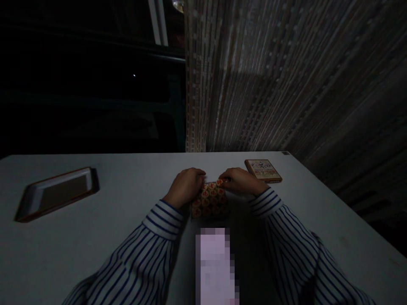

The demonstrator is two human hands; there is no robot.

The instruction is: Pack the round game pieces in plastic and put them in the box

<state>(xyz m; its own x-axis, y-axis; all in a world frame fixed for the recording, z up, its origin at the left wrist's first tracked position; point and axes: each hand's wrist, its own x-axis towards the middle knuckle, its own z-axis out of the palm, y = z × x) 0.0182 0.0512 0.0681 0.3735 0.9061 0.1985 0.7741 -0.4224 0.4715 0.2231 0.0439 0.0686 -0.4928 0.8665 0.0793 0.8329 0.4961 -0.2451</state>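
Note:
A small box (208, 212) packed with several round wooden game pieces marked in red sits in the middle of the white table (127, 203). My left hand (185, 185) is curled at the box's far left corner, its fingers bent down onto the pieces. My right hand (239, 180) pinches one round piece (219, 182) at the box's far right corner. Both arms wear striped sleeves. The scene is dim.
A flat box lid (263, 170) with a printed picture lies to the right of my hands. A rectangular tray (57, 192) with a dark rim rests at the left. A beaded curtain (270, 76) hangs behind the table. A blurred patch covers the near edge.

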